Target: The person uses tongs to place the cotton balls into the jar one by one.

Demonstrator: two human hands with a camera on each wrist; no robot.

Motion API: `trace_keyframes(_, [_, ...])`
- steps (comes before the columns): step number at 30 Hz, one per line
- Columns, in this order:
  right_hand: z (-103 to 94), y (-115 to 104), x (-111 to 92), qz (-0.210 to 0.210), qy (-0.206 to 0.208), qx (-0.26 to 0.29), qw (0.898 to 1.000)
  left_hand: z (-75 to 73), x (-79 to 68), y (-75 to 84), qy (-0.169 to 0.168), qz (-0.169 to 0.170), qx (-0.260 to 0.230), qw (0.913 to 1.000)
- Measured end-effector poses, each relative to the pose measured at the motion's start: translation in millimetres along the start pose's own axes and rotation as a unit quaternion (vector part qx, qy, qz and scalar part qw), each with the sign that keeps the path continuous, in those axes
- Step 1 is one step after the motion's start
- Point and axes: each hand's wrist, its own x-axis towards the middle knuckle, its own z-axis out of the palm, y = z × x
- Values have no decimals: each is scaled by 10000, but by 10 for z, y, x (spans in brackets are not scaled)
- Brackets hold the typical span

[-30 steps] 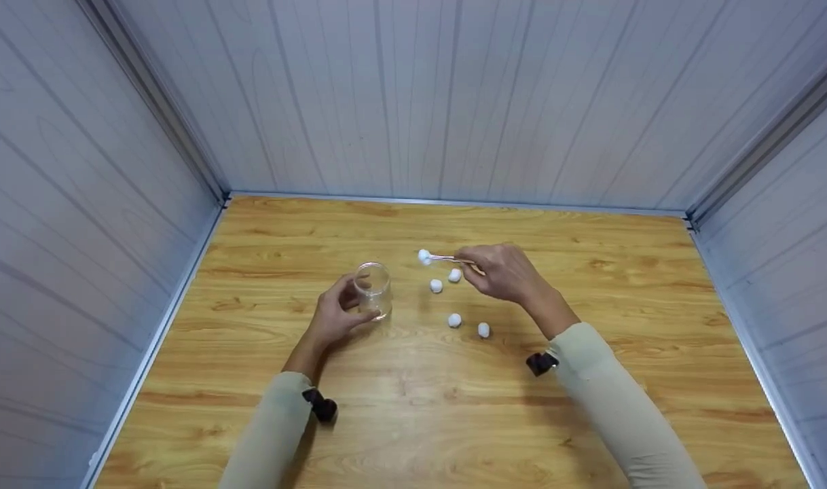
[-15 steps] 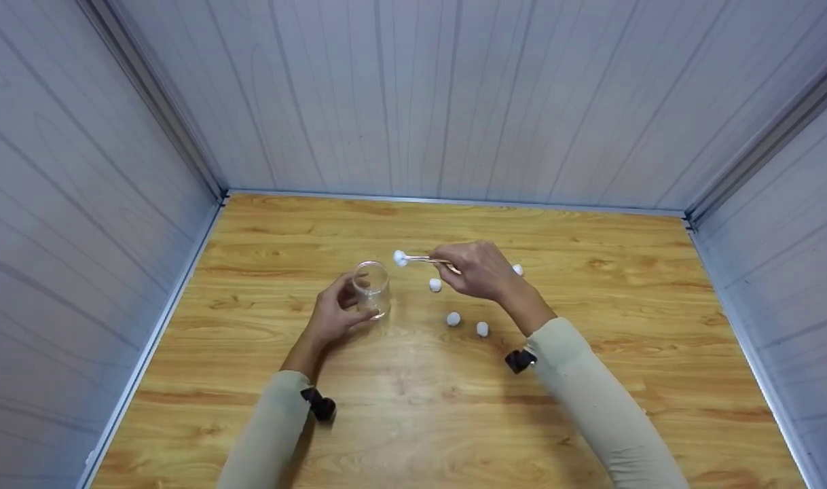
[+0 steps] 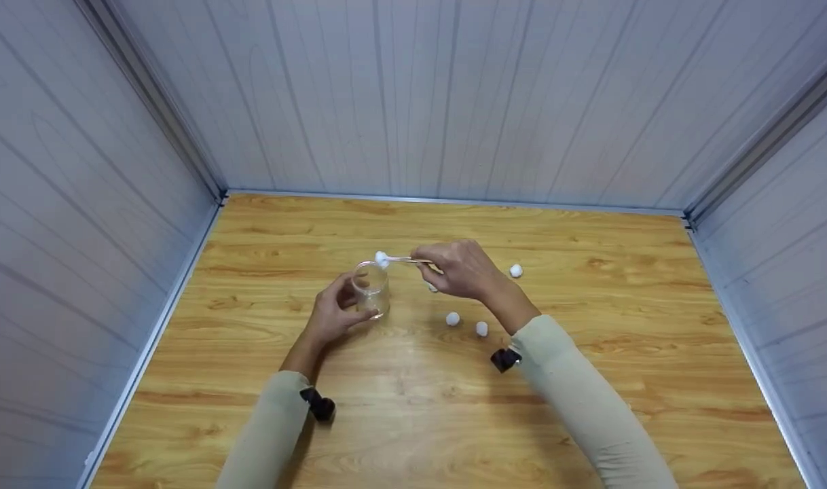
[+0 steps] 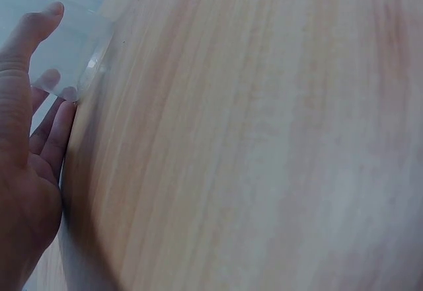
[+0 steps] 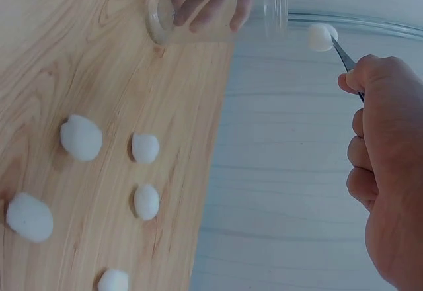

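Note:
A clear glass jar stands upright on the wooden table, its open mouth up. My left hand grips it from the left, thumb in front and fingers round the back. The right hand pinches a pair of tweezers that point left. Between their tips is a white cotton ball, level with the jar's rim at its far right side in the head view. In the right wrist view this cotton ball hangs just above the mouth of the jar, apart from it. The left wrist view shows only part of the jar.
Several loose cotton balls lie right of the jar, among them a near cotton ball, another cotton ball and a farther cotton ball. One is partly hidden by the right hand. Pale panel walls enclose the table's back and sides.
My right hand has moved left with the tweezers and cotton ball, from right of the jar to its rim. The left hand and jar have stayed in place.

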Motion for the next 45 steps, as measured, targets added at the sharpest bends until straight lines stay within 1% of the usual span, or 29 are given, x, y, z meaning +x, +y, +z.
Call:
trace_keyframes(4, [21, -36, 53, -44, -38, 21, 10000, 5, 5, -9, 37, -5, 17, 10000])
trace_keyframes(8, [41, -65, 85, -106, 12, -10, 9999, 13, 3, 6, 5, 12, -26, 10000])
trace_keyframes(14, [67, -91, 123, -197, 63, 4, 9998, 12, -11, 18, 33, 52, 58, 10000])
trace_keyframes(20, [113, -88, 133, -82, -82, 19, 9999, 4, -22, 10, 10, 168, 87, 9998])
trace_keyframes(26, [152, -75, 108, -25, -224, 50, 9997, 13, -22, 8, 50, 89, 31, 9999])
trace_keyframes(29, [154, -67, 97, -16, -240, 80, 9997, 21, -12, -4, 99, 73, 11, 9999])
trace_keyframes(32, [151, -63, 88, 3, -239, 107, 9997, 28, 1, -15, 110, 128, -41, 9998])
trace_keyframes(40, [141, -57, 72, 16, -220, 119, 9997, 31, 3, -4, 39, 170, -183, 9997])
trace_keyframes(45, [118, -54, 73, 84, -239, 170, 9995, 30, 2, 5, 35, 128, -113, 9998])
